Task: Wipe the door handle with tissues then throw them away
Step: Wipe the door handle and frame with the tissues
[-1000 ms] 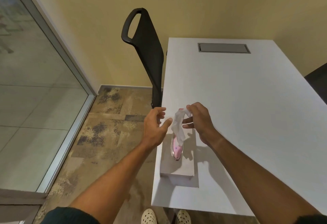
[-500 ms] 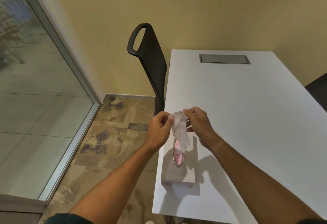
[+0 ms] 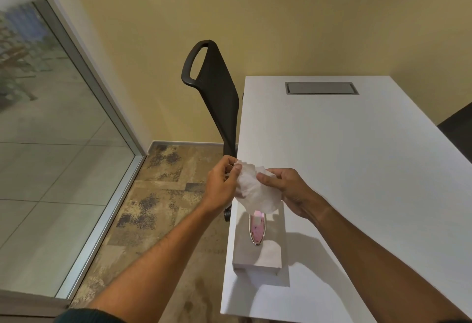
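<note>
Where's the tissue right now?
Centre of the head view: the tissue is held between both hands, left hand and right hand, just above the tissue box.

White table (image 3: 357, 169), tissue box (image 3: 258, 253) on it

tissue box (image 3: 258, 251): far end hidden by tissue (image 3: 255, 190) | chair (image 3: 219, 92): seat hidden

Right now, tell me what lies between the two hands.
In the head view, a crumpled white tissue spans the gap, pinched by the left hand and the right hand, above the tissue box.
</note>
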Demonstrator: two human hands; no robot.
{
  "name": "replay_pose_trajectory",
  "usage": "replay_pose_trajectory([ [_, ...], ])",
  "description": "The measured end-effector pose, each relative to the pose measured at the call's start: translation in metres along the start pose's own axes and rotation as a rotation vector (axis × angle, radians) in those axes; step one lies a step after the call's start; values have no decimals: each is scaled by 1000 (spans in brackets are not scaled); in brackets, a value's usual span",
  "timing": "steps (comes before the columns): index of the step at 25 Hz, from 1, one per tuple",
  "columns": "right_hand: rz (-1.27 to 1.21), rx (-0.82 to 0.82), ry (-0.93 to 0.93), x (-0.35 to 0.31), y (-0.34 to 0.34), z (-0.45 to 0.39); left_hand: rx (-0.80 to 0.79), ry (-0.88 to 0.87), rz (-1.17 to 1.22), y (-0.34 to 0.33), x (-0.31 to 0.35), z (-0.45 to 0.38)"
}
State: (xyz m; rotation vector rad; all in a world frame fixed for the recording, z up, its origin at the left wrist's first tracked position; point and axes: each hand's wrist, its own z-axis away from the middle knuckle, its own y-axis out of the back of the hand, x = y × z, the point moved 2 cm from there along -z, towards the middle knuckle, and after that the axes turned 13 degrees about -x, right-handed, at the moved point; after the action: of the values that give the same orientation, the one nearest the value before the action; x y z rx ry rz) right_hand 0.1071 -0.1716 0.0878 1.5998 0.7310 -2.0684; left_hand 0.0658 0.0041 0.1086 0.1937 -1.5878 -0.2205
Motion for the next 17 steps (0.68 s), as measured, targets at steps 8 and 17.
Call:
replay_pose_trajectory([
  [8, 97, 62, 33, -1, -18, -9, -33, -8, -29, 1, 1, 1],
  [17, 558, 276, 201, -15, -34, -19, 27, 2, -207, 17, -7, 11],
])
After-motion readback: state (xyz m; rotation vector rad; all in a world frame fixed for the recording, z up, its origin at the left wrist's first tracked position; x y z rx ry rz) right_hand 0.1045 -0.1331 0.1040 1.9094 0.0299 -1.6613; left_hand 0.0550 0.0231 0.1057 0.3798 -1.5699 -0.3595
